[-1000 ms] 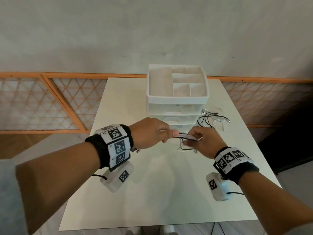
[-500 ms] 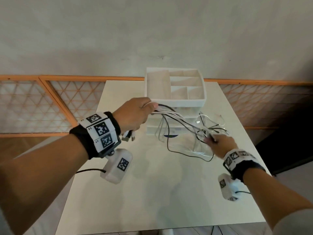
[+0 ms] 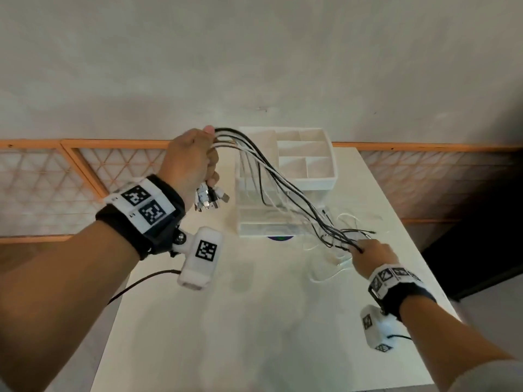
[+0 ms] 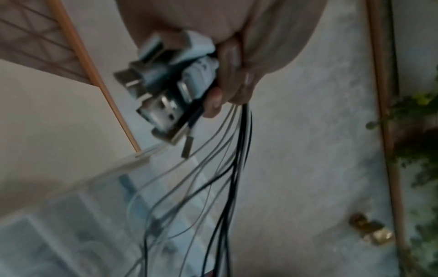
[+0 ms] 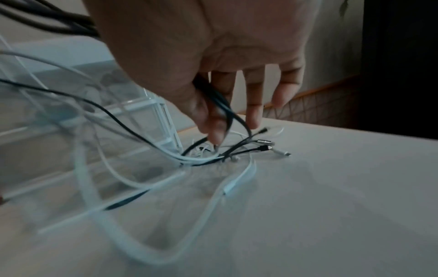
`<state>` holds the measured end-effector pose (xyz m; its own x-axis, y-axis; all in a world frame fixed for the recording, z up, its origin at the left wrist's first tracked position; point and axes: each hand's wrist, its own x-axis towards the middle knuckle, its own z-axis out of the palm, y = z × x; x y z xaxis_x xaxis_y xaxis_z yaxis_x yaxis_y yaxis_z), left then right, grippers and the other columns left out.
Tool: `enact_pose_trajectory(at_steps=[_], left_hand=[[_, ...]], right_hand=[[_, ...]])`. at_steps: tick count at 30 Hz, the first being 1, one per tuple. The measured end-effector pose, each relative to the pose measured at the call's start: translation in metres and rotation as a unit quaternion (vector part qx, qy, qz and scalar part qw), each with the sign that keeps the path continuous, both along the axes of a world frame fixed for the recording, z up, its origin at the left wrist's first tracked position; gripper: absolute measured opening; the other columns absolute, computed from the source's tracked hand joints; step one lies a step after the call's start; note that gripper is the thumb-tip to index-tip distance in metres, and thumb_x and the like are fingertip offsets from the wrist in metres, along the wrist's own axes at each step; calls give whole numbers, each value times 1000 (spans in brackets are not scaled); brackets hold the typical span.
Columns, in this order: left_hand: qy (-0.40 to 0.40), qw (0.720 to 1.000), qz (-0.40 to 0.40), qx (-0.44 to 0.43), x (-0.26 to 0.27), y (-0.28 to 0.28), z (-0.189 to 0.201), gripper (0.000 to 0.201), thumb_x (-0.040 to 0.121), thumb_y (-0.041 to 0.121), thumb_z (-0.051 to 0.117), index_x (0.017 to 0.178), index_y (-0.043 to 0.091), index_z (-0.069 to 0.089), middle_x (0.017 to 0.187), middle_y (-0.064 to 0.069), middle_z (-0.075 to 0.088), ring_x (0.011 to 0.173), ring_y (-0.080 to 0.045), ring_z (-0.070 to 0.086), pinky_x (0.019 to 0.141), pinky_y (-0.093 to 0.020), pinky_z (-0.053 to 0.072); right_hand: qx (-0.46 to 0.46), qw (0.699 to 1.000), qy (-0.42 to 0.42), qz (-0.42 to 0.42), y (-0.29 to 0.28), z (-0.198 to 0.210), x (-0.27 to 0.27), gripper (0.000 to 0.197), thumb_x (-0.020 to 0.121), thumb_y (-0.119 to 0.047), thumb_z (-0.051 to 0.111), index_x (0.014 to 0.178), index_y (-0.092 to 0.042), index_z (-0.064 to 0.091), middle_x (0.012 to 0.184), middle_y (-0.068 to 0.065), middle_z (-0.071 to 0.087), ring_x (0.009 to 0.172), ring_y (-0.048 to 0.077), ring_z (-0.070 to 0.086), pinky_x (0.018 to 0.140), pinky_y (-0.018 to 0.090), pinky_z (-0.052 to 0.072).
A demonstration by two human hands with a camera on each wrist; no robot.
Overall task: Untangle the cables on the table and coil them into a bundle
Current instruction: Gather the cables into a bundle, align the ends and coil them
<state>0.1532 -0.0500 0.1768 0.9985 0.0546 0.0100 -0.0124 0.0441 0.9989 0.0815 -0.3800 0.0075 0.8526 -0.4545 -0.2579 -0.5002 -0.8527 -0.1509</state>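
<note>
Several black and white cables (image 3: 285, 190) stretch slantwise from my raised left hand (image 3: 195, 162) down to my right hand (image 3: 368, 256) near the table's right side. The left hand grips them in a fist, with their USB plugs (image 3: 210, 199) sticking out below it; the left wrist view shows the plugs (image 4: 166, 90) bunched under my curled fingers (image 4: 227, 78). In the right wrist view, thumb and forefinger (image 5: 213, 120) pinch the black cables (image 5: 220, 105) while the other fingers stay straight. Loose ends and small connectors (image 5: 263, 146) lie tangled on the table (image 5: 331, 187).
A white drawer organiser (image 3: 285, 182) with open top compartments stands at the back of the table (image 3: 254, 335), right behind the stretched cables. An orange lattice railing (image 3: 70, 176) runs behind the table. A dark cabinet (image 3: 481, 236) stands at the right.
My hands, close together a second ago, have pulled apart. The left hand rose up and left with the plug ends; the right slid down the cables to the right, stretching them out.
</note>
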Motion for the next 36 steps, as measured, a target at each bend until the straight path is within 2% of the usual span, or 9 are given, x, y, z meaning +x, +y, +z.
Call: enact_pose_trajectory(at_steps=[4,9,11,15,23,26,29,32,36], left_hand=[[39,982,-68,171,-6,-12,-32,26,103,30,41,87,14,52,59,1,46,44,-15,35,46,-29,35],[114,937,-126,304,-11,-23,-62,29,102,31,43,79,13,47,65,-5,47,46,-20,36,46,-27,33],[145,936,-119,297,-12,-21,-70,28,102,29,43,82,10,47,63,-5,45,45,-19,32,45,-26,30],[177,951,-79,239,-13,-18,-65,27,101,25,43,82,8,52,65,-6,45,49,-20,32,45,-25,29],[105,991,8,79,-3,-11,-48,29,102,25,43,84,8,58,58,-1,40,38,-12,30,38,-21,27],[53,998,-3,43,0,-5,-39,24,103,27,42,87,14,53,57,3,39,39,-9,29,42,-23,31],[35,995,-45,78,-5,-6,-35,22,103,27,43,86,19,55,54,6,40,41,-8,30,41,-23,31],[53,987,-111,105,-16,-11,-32,30,102,23,46,73,17,48,54,4,35,40,-10,26,39,-22,24],[56,952,-228,194,-31,-22,-29,34,100,30,50,69,17,46,50,9,36,42,-12,23,41,-23,22]], right_hand=[[183,974,-87,-106,0,23,35,43,92,-48,48,90,-11,70,89,17,74,86,37,70,86,45,56],[436,762,-456,-145,0,116,62,13,95,-11,53,94,-13,66,74,2,64,63,13,61,71,33,55],[334,783,-518,-86,-2,135,58,9,92,-27,61,94,-24,69,83,0,71,78,12,66,78,31,54],[187,917,-353,10,0,114,35,29,96,-38,59,78,-16,65,65,2,58,59,17,50,52,28,34],[123,904,-407,-51,-17,88,26,27,93,-28,62,92,-3,69,87,19,64,80,36,59,71,32,41],[35,986,-166,1,-24,31,8,24,89,-20,63,109,-8,71,113,21,66,105,37,63,85,31,45],[64,989,103,90,-16,-5,-14,51,85,-23,62,134,-32,56,142,6,53,130,26,50,106,31,41],[103,989,-80,69,5,27,-3,49,82,-19,62,129,-31,61,137,2,59,119,23,58,104,32,44],[282,896,-295,173,63,117,7,41,84,-21,71,123,-33,64,116,-19,65,80,9,62,74,16,50]])
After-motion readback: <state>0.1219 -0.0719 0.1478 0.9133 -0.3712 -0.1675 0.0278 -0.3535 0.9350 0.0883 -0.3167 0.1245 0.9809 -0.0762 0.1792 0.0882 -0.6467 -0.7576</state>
